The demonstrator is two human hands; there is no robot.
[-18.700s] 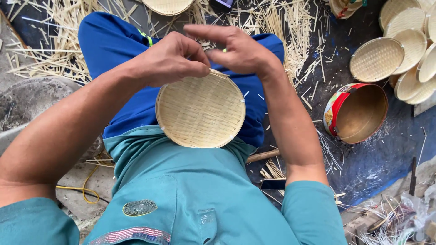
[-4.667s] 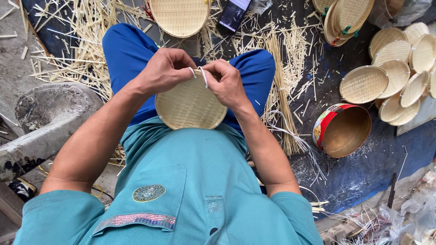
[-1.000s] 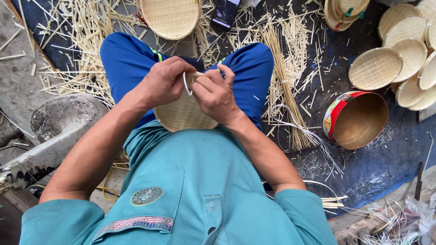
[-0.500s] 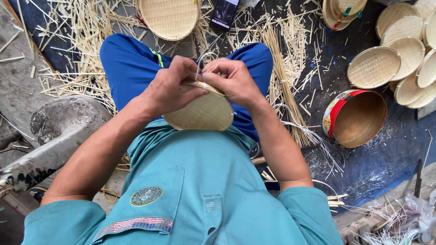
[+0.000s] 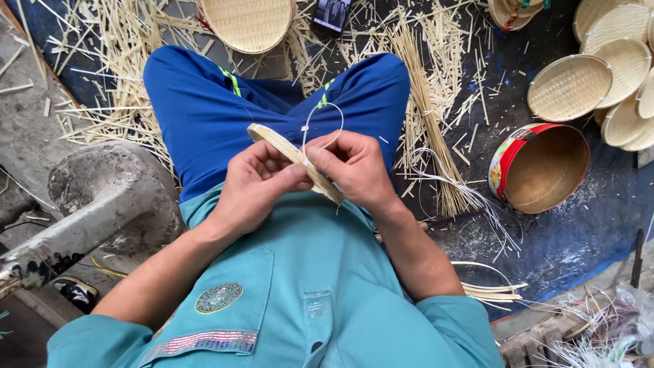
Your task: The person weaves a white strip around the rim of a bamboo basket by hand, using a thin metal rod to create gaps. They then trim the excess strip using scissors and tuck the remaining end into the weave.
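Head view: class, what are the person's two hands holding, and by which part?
Both the left hand and the right hand hold a small woven bamboo tray, seen edge-on, by its rim.

Open lap above knees, red tin [image 5: 539, 167] right, grey block [image 5: 109, 197] left

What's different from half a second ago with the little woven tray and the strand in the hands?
The woven tray has tipped from nearly flat to edge-on toward the camera. A loop of pale strand now arches above its rim. The left hand and right hand still pinch the rim. The round tin has stayed put.
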